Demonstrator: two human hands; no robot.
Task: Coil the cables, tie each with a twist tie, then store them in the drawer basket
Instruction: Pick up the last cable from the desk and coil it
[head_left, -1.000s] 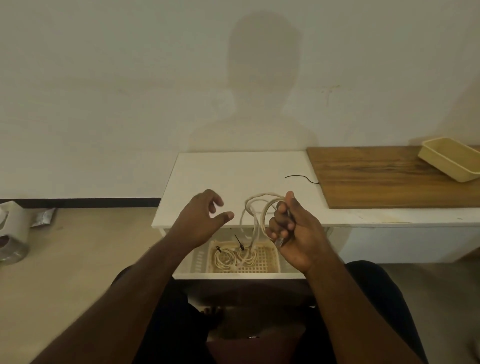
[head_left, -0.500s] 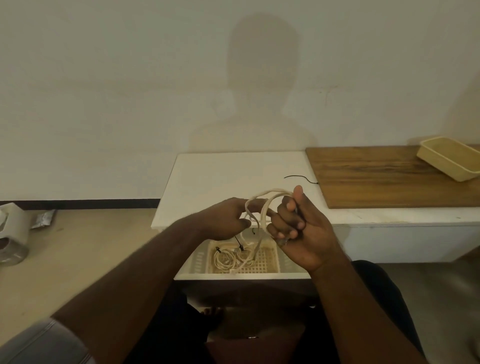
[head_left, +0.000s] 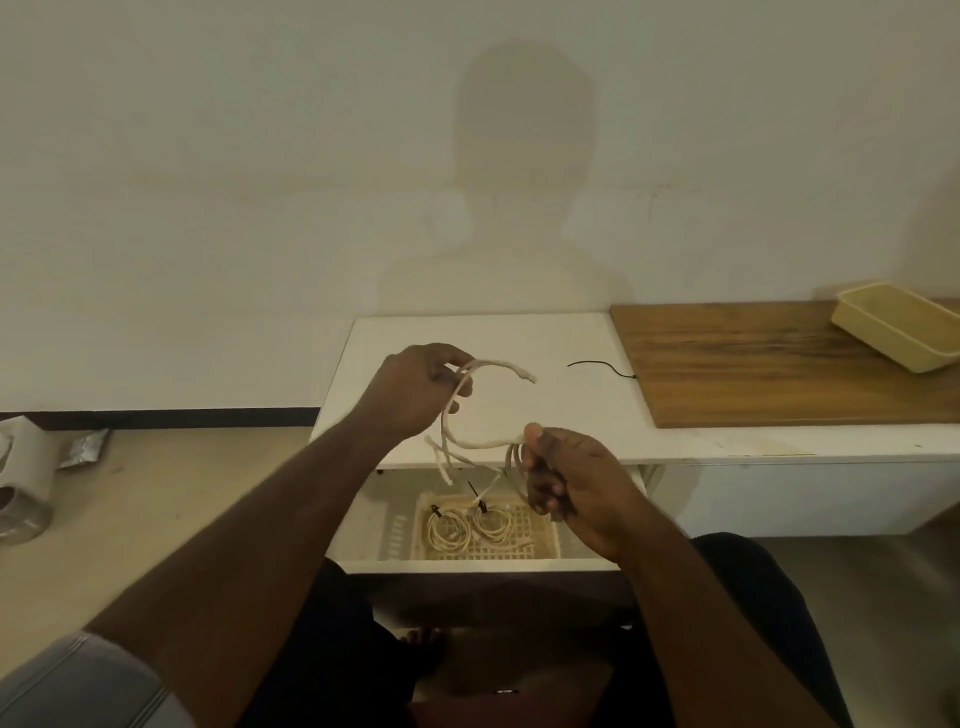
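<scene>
A cream cable (head_left: 470, 439) stretches between my two hands above the white table's front edge. My left hand (head_left: 413, 389) pinches it near its free end, which arcs to the right over the tabletop. My right hand (head_left: 563, 475) grips several gathered loops of the same cable. Below them the drawer is pulled out, and in its cream basket (head_left: 543, 538) lie two coiled cables (head_left: 470, 527), each tied with a black twist tie. A loose black twist tie (head_left: 600, 366) lies on the white table (head_left: 519, 338).
A wooden board (head_left: 779, 364) covers the table's right part, with an empty cream tray (head_left: 898, 332) on its far corner. On the floor at the left lie a white object (head_left: 23, 467) and a foil packet (head_left: 83, 449). My knees are under the drawer.
My left hand came across to the cable, took hold of it and pulled a length up and left, away from my right hand. My right hand has dropped slightly with the loops.
</scene>
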